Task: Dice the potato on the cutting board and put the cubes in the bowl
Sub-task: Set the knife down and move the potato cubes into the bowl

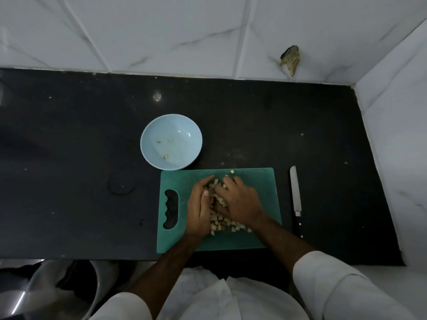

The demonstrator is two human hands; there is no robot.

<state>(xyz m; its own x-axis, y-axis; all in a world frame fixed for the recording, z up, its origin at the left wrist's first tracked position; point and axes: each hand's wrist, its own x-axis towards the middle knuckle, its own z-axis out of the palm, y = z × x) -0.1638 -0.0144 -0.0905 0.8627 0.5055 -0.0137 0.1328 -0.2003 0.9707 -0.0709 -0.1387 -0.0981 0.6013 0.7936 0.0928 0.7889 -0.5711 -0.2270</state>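
A green cutting board lies on the dark counter with a heap of pale potato cubes on it. My left hand and my right hand are cupped against each other over the heap, fingers curled round a bunch of cubes between them. Loose cubes trail out below my right wrist, and one lone cube sits near the board's far edge. The light blue bowl stands just beyond the board's far left corner and holds three small bits.
A knife lies on the counter right of the board, blade pointing away. White tiled walls close the back and the right side. A steel pot sits below the counter edge at lower left.
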